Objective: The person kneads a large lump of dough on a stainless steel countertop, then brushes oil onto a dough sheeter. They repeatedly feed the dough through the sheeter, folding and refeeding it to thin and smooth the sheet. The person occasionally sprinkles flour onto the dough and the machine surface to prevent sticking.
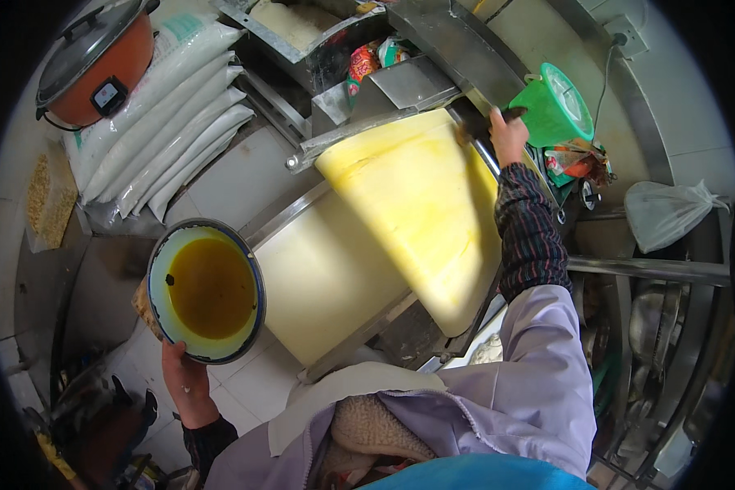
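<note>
My left hand (pixel 185 383) grips the lower rim of an enamel bowl (pixel 161 306) with a chipped dark blue rim. Amber liquid resembling oil (pixel 211 288) lies in the bowl, held left of the machine. Across the steel dough-rolling machine (pixel 413 89) spreads a wide yellow dough sheet (pixel 410 202), its surface glossy in patches. My right hand (pixel 509 138) is closed around a dark handle (pixel 516 113) at the sheet's far right edge. Blurred brown bristles (pixel 463 135) show beside it, so the tool looks like a brush. Below the sheet runs a pale conveyor belt (pixel 324 269).
Stacked white sacks (pixel 159 116) at upper left carry an orange electric cooker (pixel 107 70). A green bucket (pixel 542 110) is right beside my right hand. Farther right are a tied plastic bag (pixel 667 211) and a horizontal metal bar (pixel 649 269). Tiled floor (pixel 245 165) shows left of the belt.
</note>
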Motion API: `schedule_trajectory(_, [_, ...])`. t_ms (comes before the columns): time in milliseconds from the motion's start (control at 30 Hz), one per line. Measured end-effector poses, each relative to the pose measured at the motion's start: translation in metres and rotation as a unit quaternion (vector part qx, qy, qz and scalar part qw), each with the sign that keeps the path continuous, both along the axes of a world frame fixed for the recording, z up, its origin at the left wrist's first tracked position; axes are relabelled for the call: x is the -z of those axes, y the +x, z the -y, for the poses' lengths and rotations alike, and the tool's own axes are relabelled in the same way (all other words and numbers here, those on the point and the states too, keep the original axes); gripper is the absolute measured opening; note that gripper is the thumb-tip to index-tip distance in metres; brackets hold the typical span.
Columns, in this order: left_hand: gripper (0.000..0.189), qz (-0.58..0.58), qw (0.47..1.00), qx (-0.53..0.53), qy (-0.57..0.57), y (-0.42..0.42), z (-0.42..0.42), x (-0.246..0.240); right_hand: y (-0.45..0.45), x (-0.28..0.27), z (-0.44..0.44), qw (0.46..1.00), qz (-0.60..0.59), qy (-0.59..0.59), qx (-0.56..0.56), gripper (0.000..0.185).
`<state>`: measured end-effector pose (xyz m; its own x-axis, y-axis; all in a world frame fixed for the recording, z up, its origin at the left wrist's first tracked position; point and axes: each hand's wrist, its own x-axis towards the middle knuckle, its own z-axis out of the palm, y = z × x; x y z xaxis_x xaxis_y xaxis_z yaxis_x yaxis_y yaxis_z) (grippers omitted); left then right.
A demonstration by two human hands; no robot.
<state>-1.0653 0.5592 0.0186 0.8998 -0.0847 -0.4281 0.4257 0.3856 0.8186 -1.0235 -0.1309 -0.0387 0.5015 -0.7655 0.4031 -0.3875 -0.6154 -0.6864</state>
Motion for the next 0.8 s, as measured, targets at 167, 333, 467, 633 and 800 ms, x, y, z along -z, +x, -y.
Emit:
schedule_trajectory(167, [0.06, 0.002, 1.0, 0.009, 0.006, -0.002, 0.003, -0.003, 0.061, 0.026, 0.001, 0.997, 0.027, 0.002, 0.076, 0.04])
schedule_trajectory(333, [0.055, -0.006, 1.0, -0.012, 0.02, -0.008, -0.009, 0.003, 0.055, 0.038, 0.015, 0.982, -0.045, -0.183, 0.029, 0.043])
schedule_trajectory(467, [0.053, -0.021, 0.999, 0.004, 0.036, -0.01, -0.029, 0.013, -0.049, 0.025, 0.029, 0.924, -0.246, -0.292, 0.016, 0.044])
schedule_trajectory(633, [0.053, -0.038, 0.999, 0.01, 0.028, -0.008, -0.034, 0.014, -0.193, 0.003, 0.024, 0.98, -0.171, -0.088, 0.045, 0.044])
schedule_trajectory(800, [0.053, -0.012, 0.999, 0.037, 0.031, -0.005, -0.025, 0.001, -0.194, -0.047, -0.057, 0.989, -0.145, -0.03, -0.002, 0.033])
